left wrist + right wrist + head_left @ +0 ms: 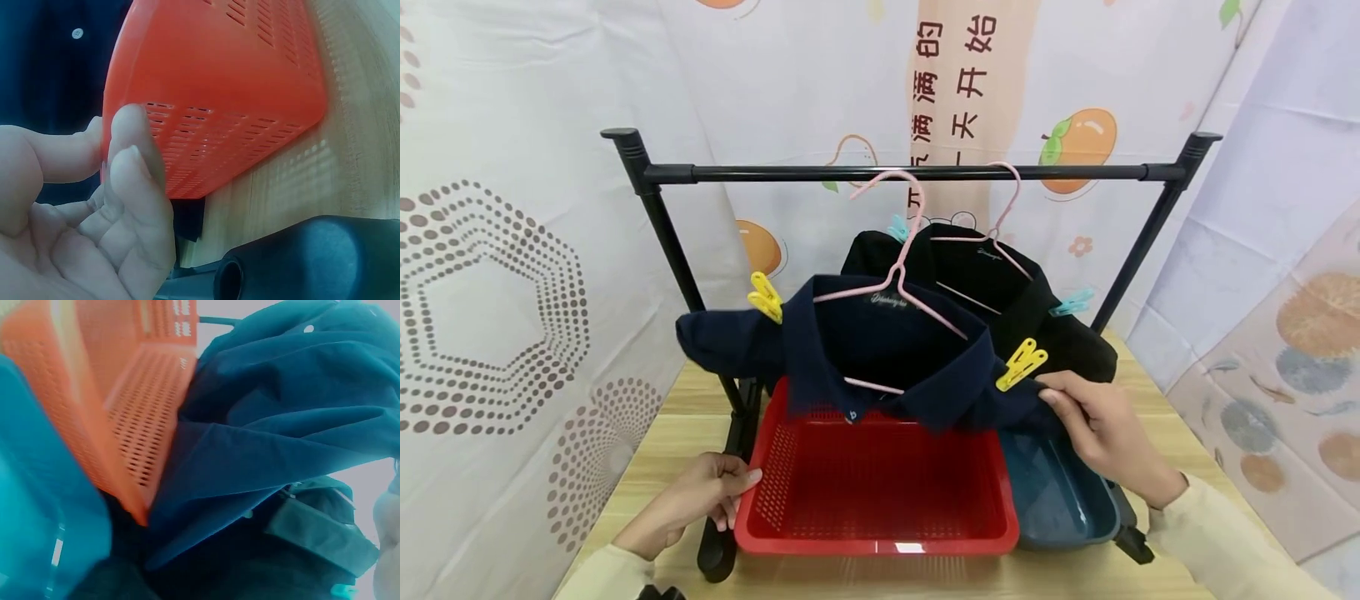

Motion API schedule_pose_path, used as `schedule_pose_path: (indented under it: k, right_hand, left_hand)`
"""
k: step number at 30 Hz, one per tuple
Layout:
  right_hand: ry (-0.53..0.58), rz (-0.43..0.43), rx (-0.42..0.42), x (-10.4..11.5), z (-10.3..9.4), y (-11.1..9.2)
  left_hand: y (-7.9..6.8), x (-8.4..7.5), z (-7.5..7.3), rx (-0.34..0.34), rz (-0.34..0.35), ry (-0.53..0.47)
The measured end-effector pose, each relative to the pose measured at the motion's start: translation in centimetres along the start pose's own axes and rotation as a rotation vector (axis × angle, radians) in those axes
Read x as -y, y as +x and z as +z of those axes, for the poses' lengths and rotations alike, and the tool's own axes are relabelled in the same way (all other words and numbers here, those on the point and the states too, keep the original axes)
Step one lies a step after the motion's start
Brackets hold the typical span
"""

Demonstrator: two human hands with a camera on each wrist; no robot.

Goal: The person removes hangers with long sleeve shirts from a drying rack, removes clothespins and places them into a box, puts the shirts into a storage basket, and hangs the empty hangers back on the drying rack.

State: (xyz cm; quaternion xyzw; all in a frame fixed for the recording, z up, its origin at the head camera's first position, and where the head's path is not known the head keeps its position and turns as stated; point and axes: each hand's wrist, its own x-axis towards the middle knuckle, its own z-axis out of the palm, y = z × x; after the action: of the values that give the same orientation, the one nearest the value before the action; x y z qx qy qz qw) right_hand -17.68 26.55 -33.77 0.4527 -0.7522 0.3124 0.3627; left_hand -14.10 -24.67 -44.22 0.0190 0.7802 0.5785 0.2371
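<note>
The left hand (700, 497) pinches the left rim of a red perforated basket (880, 546), thumb on one side and fingers on the other in the left wrist view. The right hand (1101, 429) pinches the sleeve of a navy shirt (887, 400), just beside a yellow clothespin (1022, 364). The shirt is on a pink hanger (898, 271), with another yellow clothespin (766, 297) at its other shoulder. The hanger's hook meets the rail in view; whether it bears on the rail I cannot tell. In the right wrist view, navy cloth (269, 450) spreads beside the basket.
A black rail (820, 173) on a stand crosses the back. Behind the navy shirt, a black shirt (1075, 342) hangs on a second pink hanger (1003, 208) with light-blue clothespins (1072, 302). A blue-grey basin (1060, 500) sits right of the basket on the wooden table (640, 467).
</note>
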Motion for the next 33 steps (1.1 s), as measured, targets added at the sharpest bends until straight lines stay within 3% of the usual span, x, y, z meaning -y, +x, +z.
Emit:
schedule_pose_path:
  k: [7,20,33]
  right_hand:
    - [0.064,0.066,0.031,0.6,0.9,-1.6]
    - [0.165,0.118,0.098,2.5,0.9,-2.6]
    - [0.241,0.189,0.202,1.9,2.7,-5.7]
  left_hand:
    - [0.1,0.0,-0.4,0.012,0.018,-0.007]
    - [-0.1,0.4,0.0,-0.007,0.001,-0.05]
    - [-0.1,1.1,-0.4,0.007,0.012,-0.124]
